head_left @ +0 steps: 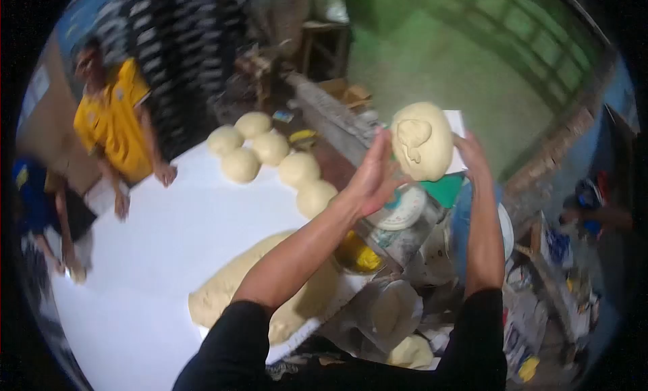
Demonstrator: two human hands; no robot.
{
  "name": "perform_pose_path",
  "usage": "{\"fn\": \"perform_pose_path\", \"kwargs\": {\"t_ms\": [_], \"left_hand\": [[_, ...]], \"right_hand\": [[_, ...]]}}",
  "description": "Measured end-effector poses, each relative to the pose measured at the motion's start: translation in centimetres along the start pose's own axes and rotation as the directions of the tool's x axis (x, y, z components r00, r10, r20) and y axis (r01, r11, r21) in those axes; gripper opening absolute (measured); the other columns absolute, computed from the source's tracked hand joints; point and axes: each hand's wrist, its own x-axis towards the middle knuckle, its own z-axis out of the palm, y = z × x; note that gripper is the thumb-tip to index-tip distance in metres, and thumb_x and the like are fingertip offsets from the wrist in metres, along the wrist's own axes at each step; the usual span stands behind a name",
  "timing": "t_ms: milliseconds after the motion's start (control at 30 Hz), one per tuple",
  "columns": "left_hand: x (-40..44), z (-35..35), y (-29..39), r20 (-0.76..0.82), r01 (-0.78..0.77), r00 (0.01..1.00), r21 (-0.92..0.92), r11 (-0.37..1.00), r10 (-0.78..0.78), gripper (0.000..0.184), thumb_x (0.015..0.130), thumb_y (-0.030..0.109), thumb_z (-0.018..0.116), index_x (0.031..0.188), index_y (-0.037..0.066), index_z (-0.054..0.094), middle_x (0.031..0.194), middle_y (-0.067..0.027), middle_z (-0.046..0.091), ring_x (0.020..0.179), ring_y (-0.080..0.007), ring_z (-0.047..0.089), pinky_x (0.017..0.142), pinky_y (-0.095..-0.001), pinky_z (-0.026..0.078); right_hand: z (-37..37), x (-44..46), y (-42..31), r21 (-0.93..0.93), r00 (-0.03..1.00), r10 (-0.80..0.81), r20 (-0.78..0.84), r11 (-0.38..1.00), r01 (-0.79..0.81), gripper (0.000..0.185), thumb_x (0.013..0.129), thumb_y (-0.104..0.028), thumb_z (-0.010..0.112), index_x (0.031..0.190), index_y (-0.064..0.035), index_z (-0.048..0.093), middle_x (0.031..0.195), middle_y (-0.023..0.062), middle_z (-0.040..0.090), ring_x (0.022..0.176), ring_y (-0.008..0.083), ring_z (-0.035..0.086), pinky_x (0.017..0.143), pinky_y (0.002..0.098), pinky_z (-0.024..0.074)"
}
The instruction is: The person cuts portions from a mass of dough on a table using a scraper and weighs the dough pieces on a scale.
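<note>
Because the dough lump (435, 158) looks soft and heavy, it is likely steadied from both sides: it sits between the two hands, above a green surface (442, 190); whether that surface bears any of its weight cannot be told. The left hand (371, 178) is open, its palm turned toward the lump, though whether its fingers touch it is unclear. The right hand (472, 154) grips a white flat piece (455, 127) at the lump's other side, perhaps a scraper. A dial scale (399, 212) stands just below the left hand, probably kept there for easy reach. Nearer the body than that hand, a large dough mass (219, 293) lies on the white tabletop (142, 269); off to that hand's left, rounded dough balls (239, 165) sit grouped, some touching, perhaps to leave room nearer by. The lump is pale cream, smooth and roundish, with a smaller, uneven scrap (413, 133) stuck on its face.
</note>
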Motion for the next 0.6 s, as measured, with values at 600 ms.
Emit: {"fn": "perform_pose_path", "kwargs": {"t_ms": [600], "left_hand": [[-53.5,-42.0,16.5,-0.580,0.778,0.153,0.570,0.264,0.800,0.098,0.084,0.074,0.063,0.154,0.008,0.043,0.150,-0.0242,0.051,0.139,-0.0377,0.050,0.109,-0.0444,0.046]], "right_hand": [[47.2,-35.3,6.3,0.186,0.651,0.217,0.728,0.850,-0.492,0.047,0.092,-0.016,0.072,0.134,0.0003,0.062,0.111,0.0117,0.074,0.101,0.0220,0.070,0.092,0.0364,0.0533]]}}
